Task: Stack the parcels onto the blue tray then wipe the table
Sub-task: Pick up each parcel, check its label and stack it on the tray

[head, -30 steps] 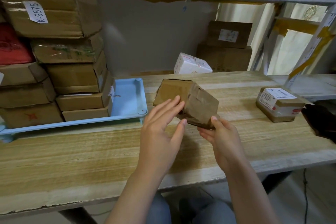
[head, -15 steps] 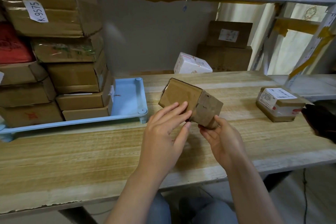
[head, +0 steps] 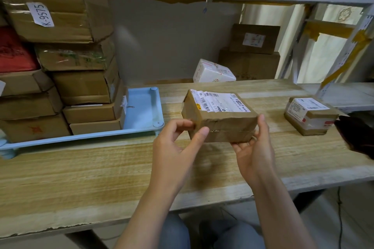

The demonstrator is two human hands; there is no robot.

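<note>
**Parcel turned label-up, held between both hands**

Head view: brown parcel (head: pixel 219 116) now level with its white shipping label facing up, where half a second ago a bare cardboard face was tilted toward the camera. Held off the wooden table (head: pixel 101 172), just right of the blue tray (head: pixel 141 107). Left hand (head: pixel 178 143) pinching the near-left corner, thumb and forefinger closed on the cardboard, remaining fingers curled loosely. Right hand (head: pixel 255 147) cupped under the right end, fingers curled beneath, thumb up against the side. Formerly flatter on the box, both grips now firmer.

Likely meaning: reorienting finished, parcel ready for carrying left onto the tray. Free tray floor only at the right end, beside the stacked cartons (head: pixel 87 91) already filling the rest. Second labelled parcel (head: pixel 310 115) waiting well apart at the table's right; dark cloth-like shape (head: pixel 358 137) at the right edge, unclear. Wiping not yet begun.
</note>
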